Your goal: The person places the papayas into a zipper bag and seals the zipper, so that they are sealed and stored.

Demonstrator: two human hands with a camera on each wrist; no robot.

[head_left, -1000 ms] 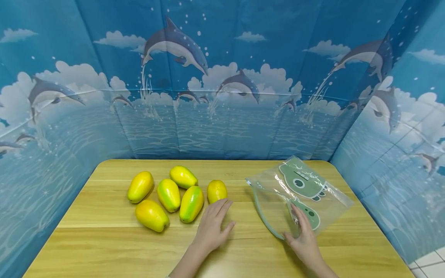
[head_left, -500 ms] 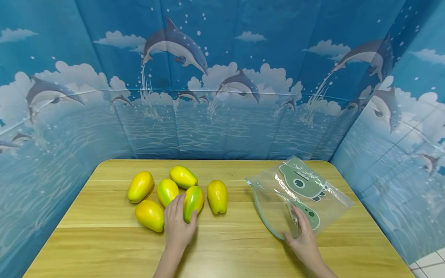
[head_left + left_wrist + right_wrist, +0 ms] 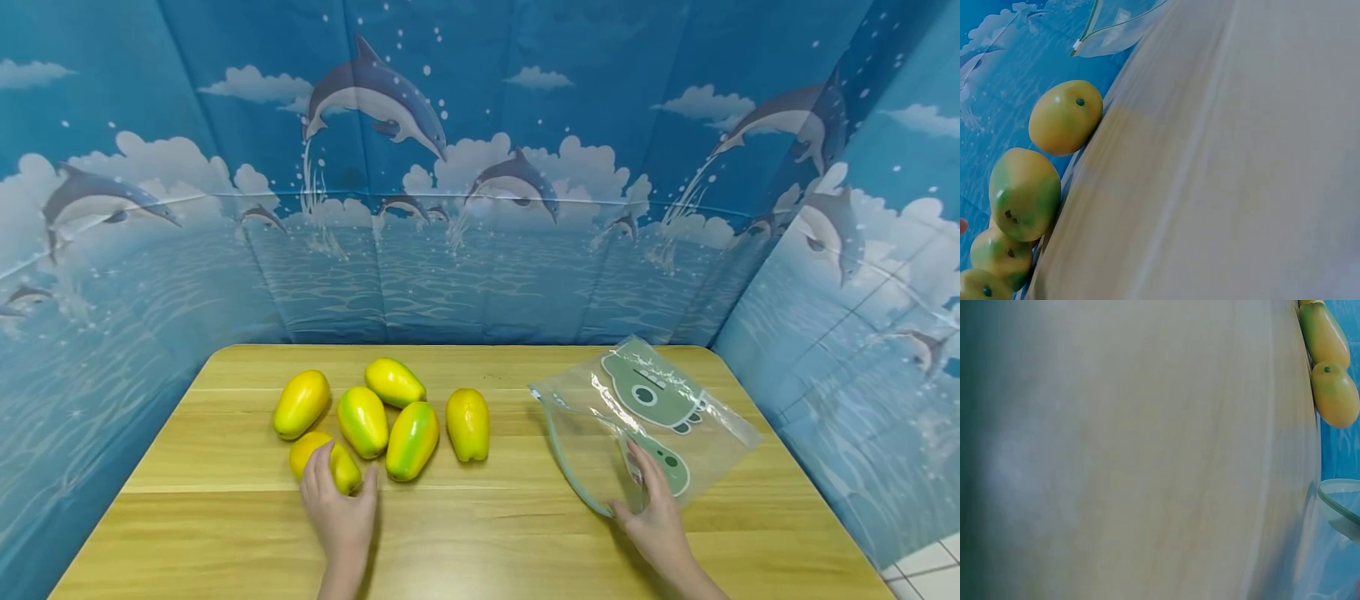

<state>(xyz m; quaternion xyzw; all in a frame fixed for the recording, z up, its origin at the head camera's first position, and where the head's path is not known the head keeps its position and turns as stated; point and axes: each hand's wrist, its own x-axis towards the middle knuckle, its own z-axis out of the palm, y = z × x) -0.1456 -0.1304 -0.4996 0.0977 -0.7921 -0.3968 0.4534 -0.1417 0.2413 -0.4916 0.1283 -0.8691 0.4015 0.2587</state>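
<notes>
In the head view, my left hand (image 3: 339, 506) reaches over the front-left yellow mango (image 3: 345, 472). Its fingers lie over the fruit's near side and the thumb stands apart to the right. Several more glossy yellow-green mangoes (image 3: 412, 442) lie around it. At the right, my right hand (image 3: 658, 523) rests at the mouth of a clear zip bag (image 3: 573, 433) with a green cartoon print, its thumb and fingers spread apart. The left wrist view has mangoes (image 3: 1025, 194) at its left edge. Part of the bag (image 3: 1341, 512) shows at the right wrist view's edge.
A wooden table (image 3: 495, 550) with rounded far corners carries everything. Behind it and at the sides hangs a blue curtain (image 3: 480, 283) printed with dolphins. One mango (image 3: 467, 425) lies apart from the others, towards the bag.
My left hand has moved left across the mangoes, from the rightmost one past the middle ones to the front-left one. My right hand and the bag have stayed in place.
</notes>
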